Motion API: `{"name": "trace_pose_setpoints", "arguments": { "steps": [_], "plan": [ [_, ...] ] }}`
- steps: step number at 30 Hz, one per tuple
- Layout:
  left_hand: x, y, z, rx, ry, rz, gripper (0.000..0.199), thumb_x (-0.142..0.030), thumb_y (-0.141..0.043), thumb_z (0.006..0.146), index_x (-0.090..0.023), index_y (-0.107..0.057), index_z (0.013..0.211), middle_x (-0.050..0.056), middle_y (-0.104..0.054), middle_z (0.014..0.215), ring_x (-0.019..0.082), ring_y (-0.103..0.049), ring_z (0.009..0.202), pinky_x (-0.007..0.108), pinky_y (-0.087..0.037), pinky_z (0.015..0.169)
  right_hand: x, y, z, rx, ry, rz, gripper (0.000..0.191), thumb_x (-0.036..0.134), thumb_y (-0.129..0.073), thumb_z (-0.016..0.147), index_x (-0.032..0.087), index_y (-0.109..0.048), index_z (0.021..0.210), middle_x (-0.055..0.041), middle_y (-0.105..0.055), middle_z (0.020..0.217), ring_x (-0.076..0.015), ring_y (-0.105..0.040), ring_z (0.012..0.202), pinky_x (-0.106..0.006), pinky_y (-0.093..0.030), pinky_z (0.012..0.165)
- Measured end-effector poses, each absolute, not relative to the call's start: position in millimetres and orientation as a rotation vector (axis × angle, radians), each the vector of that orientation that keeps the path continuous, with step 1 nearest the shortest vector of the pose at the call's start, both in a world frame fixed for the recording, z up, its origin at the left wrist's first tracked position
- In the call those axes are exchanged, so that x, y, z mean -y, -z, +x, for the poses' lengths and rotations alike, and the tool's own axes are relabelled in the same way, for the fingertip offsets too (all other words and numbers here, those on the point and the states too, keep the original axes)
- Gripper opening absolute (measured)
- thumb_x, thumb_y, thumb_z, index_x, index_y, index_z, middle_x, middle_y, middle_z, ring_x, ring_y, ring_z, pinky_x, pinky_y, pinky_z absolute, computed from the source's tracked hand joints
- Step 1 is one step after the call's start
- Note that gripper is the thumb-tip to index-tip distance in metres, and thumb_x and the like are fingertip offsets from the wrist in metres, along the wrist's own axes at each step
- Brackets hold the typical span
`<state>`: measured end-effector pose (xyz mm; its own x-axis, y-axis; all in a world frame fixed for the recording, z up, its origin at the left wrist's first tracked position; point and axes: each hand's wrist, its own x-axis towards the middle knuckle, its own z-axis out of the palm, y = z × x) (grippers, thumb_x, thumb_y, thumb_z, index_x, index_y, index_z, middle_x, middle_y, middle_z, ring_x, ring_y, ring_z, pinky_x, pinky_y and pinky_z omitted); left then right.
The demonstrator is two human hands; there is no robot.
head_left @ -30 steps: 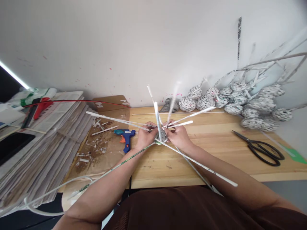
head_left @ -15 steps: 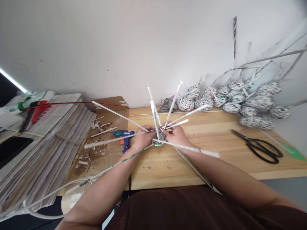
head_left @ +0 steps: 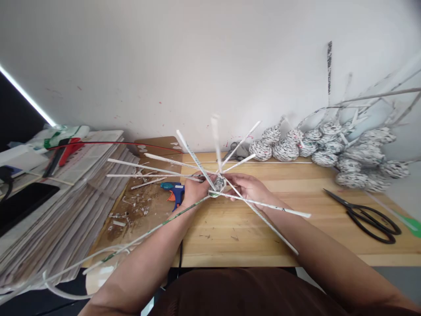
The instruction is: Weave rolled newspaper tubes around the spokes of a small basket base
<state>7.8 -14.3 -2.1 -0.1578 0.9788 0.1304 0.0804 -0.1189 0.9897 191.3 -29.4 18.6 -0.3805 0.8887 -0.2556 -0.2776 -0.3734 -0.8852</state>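
A small woven paper piece [head_left: 218, 184] is held over the middle of the wooden table, with several thin white paper tubes fanning out from it. My left hand [head_left: 196, 189] is closed around its left side, fingers partly hidden behind the tubes. To its right, my right hand [head_left: 245, 186] has its fingers apart and slightly curled, close behind the crossing tubes; whether the fingertips touch the piece is unclear. One long green-and-white tube [head_left: 164, 224] runs from the piece down over my left forearm.
Black scissors [head_left: 368, 215] lie at the right. Several woven paper balls [head_left: 357, 151] line the wall. A blue glue gun [head_left: 178, 194] and paper scraps sit on cardboard [head_left: 131, 232] at the left, beside stacked newspapers [head_left: 66, 224] bearing a phone [head_left: 28, 206].
The tubes have turned and spread differently around the piece. My right hand's fingers have opened away from it. The camera view has shifted slightly, so the surroundings appear lower and further right.
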Motion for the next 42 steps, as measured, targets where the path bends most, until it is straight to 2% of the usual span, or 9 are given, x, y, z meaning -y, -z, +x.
{"name": "trace_pose_setpoints", "arguments": {
  "steps": [3, 7, 13, 17, 23, 28, 34, 38, 42],
  "plan": [
    [13.7, 3.3, 7.2, -1.345, -1.435, 1.222, 0.022, -0.031, -0.078, 0.063, -0.014, -0.07, 0.074, 0.003, -0.071, 0.067, 0.017, -0.064, 0.062, 0.027, -0.05, 0.06, 29.1, -19.3, 191.8, 1.044, -1.883, -0.959, 0.039, 0.029, -0.079, 0.071, 0.02, -0.069, 0.108, -0.0067, -0.075, 0.091, -0.0165, -0.071, 0.067, -0.024, -0.056, 0.055],
    [19.2, -2.8, 12.8, -1.329, -1.48, 1.216, 0.017, -0.028, -0.074, 0.065, -0.015, -0.067, 0.073, 0.002, -0.069, 0.067, 0.015, -0.062, 0.062, 0.026, -0.049, 0.061, 32.9, -15.8, 185.3, 1.138, -1.801, -0.901, 0.05, 0.037, -0.08, 0.071, 0.022, -0.064, 0.116, -0.0054, -0.074, 0.09, -0.0151, -0.07, 0.068, -0.024, -0.057, 0.058],
    [25.3, -1.8, 18.6, -1.331, -1.423, 1.305, 0.012, -0.026, -0.071, 0.068, -0.017, -0.064, 0.066, 0.002, -0.068, 0.069, 0.015, -0.062, 0.066, 0.026, -0.049, 0.064, 38.4, -8.6, 174.7, 1.191, -1.541, -1.011, 0.06, 0.038, -0.085, 0.06, 0.021, -0.057, 0.11, -0.0056, -0.067, 0.1, -0.0151, -0.067, 0.065, -0.026, -0.055, 0.048],
    [28.1, 3.3, 19.9, -1.268, -1.359, 1.334, 0.015, -0.031, -0.071, 0.07, -0.017, -0.065, 0.071, 0.001, -0.067, 0.069, 0.014, -0.06, 0.062, 0.025, -0.047, 0.061, 41.0, -2.4, 169.3, 1.212, -1.455, -1.063, 0.049, 0.035, -0.082, 0.063, 0.02, -0.056, 0.103, -0.0013, -0.066, 0.089, -0.0117, -0.061, 0.06, -0.021, -0.049, 0.044],
    [34.3, -0.6, 28.7, -1.3, -1.42, 1.367, 0.017, -0.033, -0.072, 0.071, -0.018, -0.066, 0.072, 0.001, -0.069, 0.072, 0.013, -0.061, 0.064, 0.024, -0.048, 0.063, 43.3, -1.2, 167.6, 1.114, -1.23, -1.083, 0.031, 0.047, -0.068, 0.075, 0.02, -0.057, 0.087, 0.0011, -0.061, 0.072, -0.0112, -0.055, 0.055, -0.022, -0.045, 0.043],
    [29.7, -0.2, 26.6, -1.232, -1.405, 1.189, 0.024, -0.037, -0.075, 0.07, -0.017, -0.062, 0.075, 0.001, -0.068, 0.068, 0.014, -0.062, 0.06, 0.024, -0.048, 0.057, 46.7, -9.1, 169.6, 1.103, -1.229, -1.106, 0.036, 0.047, -0.072, 0.072, 0.021, -0.058, 0.092, -0.0027, -0.067, 0.084, -0.0151, -0.061, 0.062, -0.026, -0.051, 0.049],
    [18.1, 1.9, 15.0, -1.132, -1.364, 1.139, 0.03, -0.036, -0.082, 0.06, -0.015, -0.063, 0.071, 0.003, -0.069, 0.065, 0.014, -0.062, 0.056, 0.025, -0.048, 0.054, 43.7, -14.0, 178.2, 1.404, -1.181, -0.965, 0.023, 0.027, -0.069, 0.071, 0.02, -0.067, 0.093, -0.0054, -0.07, 0.097, -0.0211, -0.065, 0.094, -0.034, -0.053, 0.085],
    [22.1, -6.7, 14.2, -1.201, -1.34, 1.182, 0.028, -0.033, -0.083, 0.058, -0.014, -0.065, 0.069, 0.002, -0.068, 0.063, 0.014, -0.061, 0.055, 0.024, -0.047, 0.053, 42.3, -5.6, 174.9, 1.395, -1.278, -0.995, 0.026, 0.029, -0.072, 0.07, 0.021, -0.068, 0.095, -0.0052, -0.07, 0.099, -0.0202, -0.067, 0.086, -0.034, -0.056, 0.078],
    [26.0, -9.9, 17.1, -1.244, -1.346, 1.171, 0.027, -0.035, -0.081, 0.061, -0.014, -0.065, 0.069, 0.002, -0.067, 0.062, 0.013, -0.061, 0.054, 0.023, -0.046, 0.052, 41.1, 5.6, 171.3, 1.39, -1.079, -0.938, 0.011, 0.026, -0.071, 0.072, 0.02, -0.069, 0.081, -0.0075, -0.067, 0.105, -0.0217, -0.067, 0.094, -0.035, -0.056, 0.081]
  ]
}}
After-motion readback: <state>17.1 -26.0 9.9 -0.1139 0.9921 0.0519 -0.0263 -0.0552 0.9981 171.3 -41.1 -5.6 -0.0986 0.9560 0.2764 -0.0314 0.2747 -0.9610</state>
